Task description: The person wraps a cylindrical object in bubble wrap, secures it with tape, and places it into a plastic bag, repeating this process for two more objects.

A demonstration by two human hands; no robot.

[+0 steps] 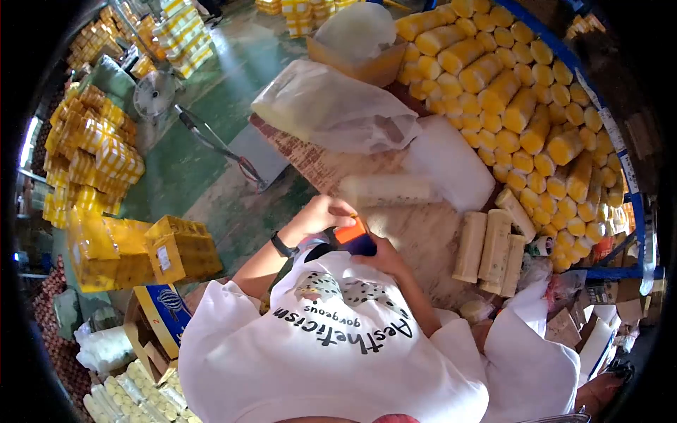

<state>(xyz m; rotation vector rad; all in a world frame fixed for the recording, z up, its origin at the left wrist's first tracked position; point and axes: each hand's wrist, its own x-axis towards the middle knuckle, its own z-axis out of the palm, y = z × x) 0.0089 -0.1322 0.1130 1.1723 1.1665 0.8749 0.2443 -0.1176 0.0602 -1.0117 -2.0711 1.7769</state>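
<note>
Close to my shirt front, both hands are on a small orange and dark blue object [350, 232]; its exact kind I cannot make out. My left hand [323, 215], with a dark band on the wrist, grips the orange upper side between thumb and fingers. From the other side my right hand [386, 258] closes around the dark blue lower part, its fingertips partly hidden. Beyond them, on the worn brown tabletop [416, 243], lies a long pale wrapped pack [388, 189], looking blurred. Several similar cream packs [496, 247] lie to the right.
A large clear plastic bag [331, 106] covers the table's far side. Yellow-ended rolls [508, 92] are stacked high at right behind a blue frame [638, 233]. Yellow-taped cartons [180, 247] stand at left, near a platform scale [257, 158] and a fan [154, 93].
</note>
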